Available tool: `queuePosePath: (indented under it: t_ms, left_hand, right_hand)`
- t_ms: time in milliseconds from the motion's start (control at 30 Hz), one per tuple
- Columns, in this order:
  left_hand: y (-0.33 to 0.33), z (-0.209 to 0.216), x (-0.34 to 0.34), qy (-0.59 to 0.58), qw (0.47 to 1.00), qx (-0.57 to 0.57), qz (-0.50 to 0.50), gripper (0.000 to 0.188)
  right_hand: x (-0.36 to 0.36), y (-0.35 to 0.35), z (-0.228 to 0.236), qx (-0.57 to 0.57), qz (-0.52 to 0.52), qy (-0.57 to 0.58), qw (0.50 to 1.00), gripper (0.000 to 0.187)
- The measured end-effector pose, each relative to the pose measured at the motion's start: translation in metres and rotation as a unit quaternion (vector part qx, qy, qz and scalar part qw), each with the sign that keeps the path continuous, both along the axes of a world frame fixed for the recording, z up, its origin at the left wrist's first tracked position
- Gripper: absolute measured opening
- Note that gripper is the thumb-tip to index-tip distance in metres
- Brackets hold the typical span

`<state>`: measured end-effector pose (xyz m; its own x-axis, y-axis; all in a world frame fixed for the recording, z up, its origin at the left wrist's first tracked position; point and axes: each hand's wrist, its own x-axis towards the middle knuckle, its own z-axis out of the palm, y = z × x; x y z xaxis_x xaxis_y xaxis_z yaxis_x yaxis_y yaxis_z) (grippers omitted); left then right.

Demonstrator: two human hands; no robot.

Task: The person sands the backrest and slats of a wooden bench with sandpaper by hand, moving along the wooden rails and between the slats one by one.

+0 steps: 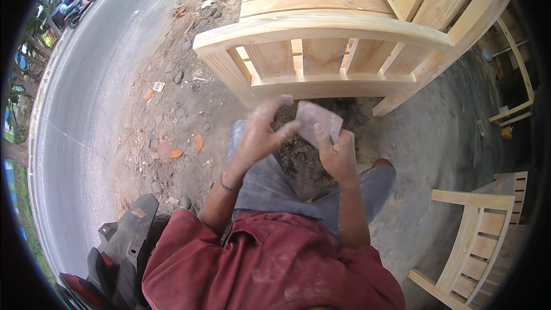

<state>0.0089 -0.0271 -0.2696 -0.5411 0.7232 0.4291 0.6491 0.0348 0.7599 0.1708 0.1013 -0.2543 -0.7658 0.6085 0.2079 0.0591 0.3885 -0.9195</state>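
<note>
In front of my lap, my right hand (337, 152) grips a pinkish-brown sheet that looks like sandpaper (319, 121), thumb pressed on its face. My left hand (263, 132) is beside the sheet's left edge, slightly blurred by motion. Its thumb points toward the sheet and its fingers stand apart from it, with nothing seen in them. Just beyond both hands is the slatted end of a pale, unpainted wooden bench (321, 30), its curved top rail facing me.
A second pale wooden bench (473, 241) stands at the lower right, and more wooden frames (519, 74) are at the far right. A parked motorbike (123, 241) is close on my left. Past the littered dirt (172, 109) runs a paved road (86, 115).
</note>
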Motion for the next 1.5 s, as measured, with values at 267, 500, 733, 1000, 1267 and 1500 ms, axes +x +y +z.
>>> queuePosePath:
  t_ms: [267,500,733,1000,1267,1500]
  left_hand:
    - [0.027,0.139,-0.14,0.239,0.948,0.106,0.182,0.036]
    - [0.052,0.134,-0.163,0.104,0.942,-0.297,0.115,0.085]
    - [0.053,0.135,-0.151,0.145,0.948,-0.27,0.089,0.085]
    - [0.063,0.136,-0.159,0.13,0.947,-0.283,0.074,0.087]
    - [0.049,0.132,-0.161,0.128,0.941,-0.293,0.107,0.085]
    - [0.064,0.088,-0.211,0.239,0.919,-0.31,-0.042,0.051]
  right_hand:
    - [-0.12,-0.005,0.0,0.231,-0.149,0.134,0.952,0.038]
    - [-0.166,0.006,-0.023,0.122,-0.114,0.055,0.984,0.055]
    - [-0.159,0.004,-0.028,0.226,-0.135,0.174,0.949,0.048]
    - [-0.16,0.024,-0.06,0.237,-0.16,0.217,0.933,0.03]
    - [-0.155,0.006,-0.027,0.138,-0.129,0.117,0.975,0.023]
    - [-0.148,0.025,-0.055,0.107,-0.127,0.093,0.982,0.017]
